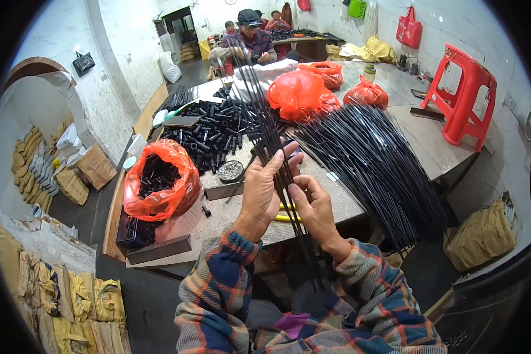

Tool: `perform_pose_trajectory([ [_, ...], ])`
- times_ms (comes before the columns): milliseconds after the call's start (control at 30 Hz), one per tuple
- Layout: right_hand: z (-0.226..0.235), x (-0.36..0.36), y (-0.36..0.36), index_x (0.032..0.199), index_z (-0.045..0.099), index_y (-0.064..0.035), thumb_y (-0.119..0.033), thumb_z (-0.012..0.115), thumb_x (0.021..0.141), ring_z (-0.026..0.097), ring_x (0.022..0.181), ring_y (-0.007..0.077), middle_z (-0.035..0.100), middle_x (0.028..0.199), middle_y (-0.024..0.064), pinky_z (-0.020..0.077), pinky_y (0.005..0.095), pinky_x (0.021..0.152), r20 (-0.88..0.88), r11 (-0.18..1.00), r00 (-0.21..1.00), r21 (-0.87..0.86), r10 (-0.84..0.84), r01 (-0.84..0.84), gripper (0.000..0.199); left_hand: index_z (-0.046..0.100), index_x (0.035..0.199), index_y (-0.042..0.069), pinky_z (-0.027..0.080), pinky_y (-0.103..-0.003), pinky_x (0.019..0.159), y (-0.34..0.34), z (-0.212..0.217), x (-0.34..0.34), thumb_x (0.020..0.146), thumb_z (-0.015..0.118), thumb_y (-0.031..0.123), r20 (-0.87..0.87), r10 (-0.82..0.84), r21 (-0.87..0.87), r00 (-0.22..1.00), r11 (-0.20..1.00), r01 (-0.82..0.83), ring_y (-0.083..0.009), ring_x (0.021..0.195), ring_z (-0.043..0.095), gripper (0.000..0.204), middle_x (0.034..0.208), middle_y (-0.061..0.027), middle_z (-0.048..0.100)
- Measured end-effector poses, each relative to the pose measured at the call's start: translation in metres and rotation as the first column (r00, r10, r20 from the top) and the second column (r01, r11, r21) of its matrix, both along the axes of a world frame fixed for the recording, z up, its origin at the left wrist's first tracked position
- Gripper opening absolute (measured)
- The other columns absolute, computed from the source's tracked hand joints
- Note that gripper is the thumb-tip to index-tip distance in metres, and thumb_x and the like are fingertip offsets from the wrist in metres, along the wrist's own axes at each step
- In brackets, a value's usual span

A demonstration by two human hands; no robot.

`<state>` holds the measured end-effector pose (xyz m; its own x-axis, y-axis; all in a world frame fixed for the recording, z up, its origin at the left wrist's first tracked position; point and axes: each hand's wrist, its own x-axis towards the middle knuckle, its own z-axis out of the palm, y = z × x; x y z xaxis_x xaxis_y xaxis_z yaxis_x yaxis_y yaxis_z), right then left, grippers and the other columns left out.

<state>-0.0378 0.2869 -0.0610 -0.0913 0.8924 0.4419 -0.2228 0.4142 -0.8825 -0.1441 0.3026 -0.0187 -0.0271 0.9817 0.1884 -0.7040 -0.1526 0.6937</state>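
My left hand point(262, 193) is closed around a bundle of long thin black rods point(255, 97), its fingers curling behind them. Lower on the same bundle, my right hand point(315, 207) grips the rods between thumb and fingers. The rods stand steeply, fanning a little at the top and reaching down toward my lap. To the right of my hands lies a large heap of similar black rods point(374, 159), overhanging the table edge. On the left, small black tubular parts point(212, 127) are piled up. A round dish point(230, 171) of tiny metal pieces sits near my left hand.
An open red plastic bag point(186, 194) holds small black parts. Tied red bags point(298, 94) stand farther back. A red stool point(463, 97) rests on the table's right side. Across the table sits a person in a dark cap point(249, 44). Yellow handles point(288, 218) show behind my hands.
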Motion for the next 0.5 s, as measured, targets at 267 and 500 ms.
perform_pose_trajectory([
  [267, 0.026, 0.022, 0.048, 0.076, 0.052, -0.0044, -0.014, 0.052, 0.087, 0.038, 0.043, 0.0019, 0.044, 0.055, -0.004, 0.0287, 0.0187, 0.038, 0.135, 0.996, 0.991, 0.084, -0.001, -0.01, 0.015, 0.05, 0.111, -0.004, 0.052, -0.033, 0.081, 0.004, -0.003, -0.014, 0.086, 0.053, 0.005, 0.005, 0.011, -0.086, 1.0, 0.996, -0.011, -0.0236, 0.093, 0.06, 0.027, 0.105, -0.017, 0.059],
  [500, 0.106, 0.045, 0.14, 0.076, 0.055, 0.0005, -0.014, 0.054, 0.086, 0.044, 0.056, 0.0064, 0.051, 0.061, 0.0008, 0.037, 0.0239, 0.05, 0.294, 0.803, 0.825, 0.525, -0.483, 0.283, 0.018, 0.045, 0.116, -0.005, 0.049, -0.034, 0.087, -0.011, 0.01, -0.017, 0.085, 0.05, -0.003, -0.038, -0.027, -0.056, 0.999, 0.998, 0.025, -0.0251, 0.098, 0.058, 0.032, 0.112, -0.0181, 0.055],
])
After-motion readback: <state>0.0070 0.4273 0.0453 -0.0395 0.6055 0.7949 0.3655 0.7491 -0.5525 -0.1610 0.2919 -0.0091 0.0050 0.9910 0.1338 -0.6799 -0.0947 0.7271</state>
